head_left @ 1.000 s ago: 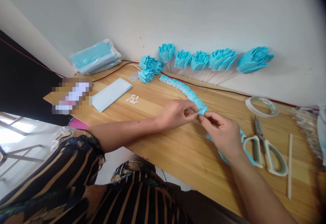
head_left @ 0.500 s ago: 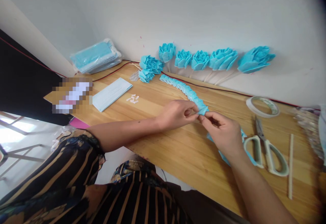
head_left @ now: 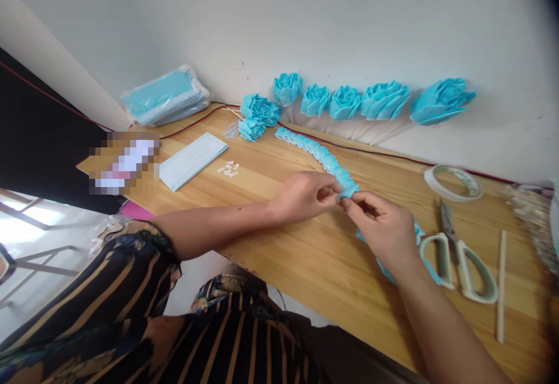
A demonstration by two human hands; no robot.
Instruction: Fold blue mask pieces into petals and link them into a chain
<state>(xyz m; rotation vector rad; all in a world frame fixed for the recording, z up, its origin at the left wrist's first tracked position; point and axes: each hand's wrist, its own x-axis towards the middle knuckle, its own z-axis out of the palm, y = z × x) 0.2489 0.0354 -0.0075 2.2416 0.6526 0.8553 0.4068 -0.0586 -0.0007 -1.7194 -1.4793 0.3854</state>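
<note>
A long blue strip (head_left: pixel 317 150), pleated into overlapping folds, curves across the wooden table towards me. My left hand (head_left: pixel 303 196) pinches its near end between thumb and forefinger. Touching the same end from the other side, my right hand (head_left: pixel 379 221) also has its fingertips closed on the strip. More blue material (head_left: pixel 386 270) lies partly hidden under my right hand and wrist. White-handled scissors (head_left: pixel 456 256) rest just right of that wrist, blades pointing away from me. A thin pale stick (head_left: pixel 501 288) lies beside them.
Several blue flowers (head_left: pixel 345 103) on sticks lean on the wall; more flowers (head_left: pixel 257 119) lie left of them. A tape roll (head_left: pixel 453 183) sits back right. Small white pieces (head_left: pixel 229 169), a folded face mask (head_left: pixel 194 161) and a plastic-wrapped mask pack (head_left: pixel 166 97) are left. A cable (head_left: pixel 393 152) runs along the wall.
The view has shifted very slightly. Both hands keep their pinch on the end of the pleated strip, with hardly any visible movement.
</note>
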